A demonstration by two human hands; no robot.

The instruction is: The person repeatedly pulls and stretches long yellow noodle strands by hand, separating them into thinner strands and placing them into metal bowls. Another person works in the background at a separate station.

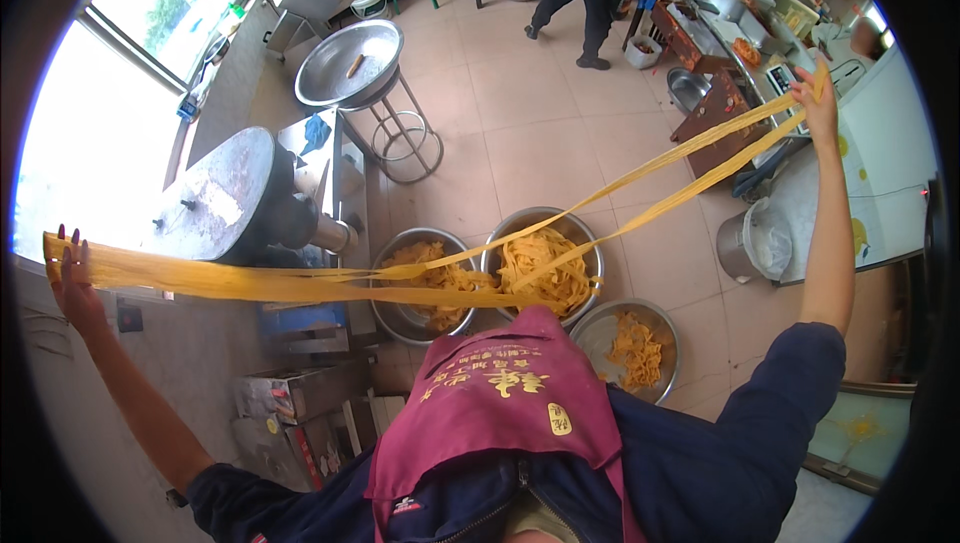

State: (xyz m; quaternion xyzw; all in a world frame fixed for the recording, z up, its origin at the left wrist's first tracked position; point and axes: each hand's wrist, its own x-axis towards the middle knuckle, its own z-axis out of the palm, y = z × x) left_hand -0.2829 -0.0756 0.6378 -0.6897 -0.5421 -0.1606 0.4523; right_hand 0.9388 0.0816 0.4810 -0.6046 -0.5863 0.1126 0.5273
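Observation:
Long, flat yellow noodle-like strips stretch across the view between my widely spread arms. My left hand, raised at the far left, has its fingers closed around one end of the strips. At the far right my right hand grips the other end, where two bands come together. The middle of the strips sags over two metal basins. Piles of similar yellow strips lie in the left basin, the middle basin and the right basin. Whether the stretched strips touch the piles, I cannot tell.
A large metal bowl holding a short brown stick rests on a round stand. Left of it is a big round metal-topped machine. A lined bin stands right. Another person works at a far counter.

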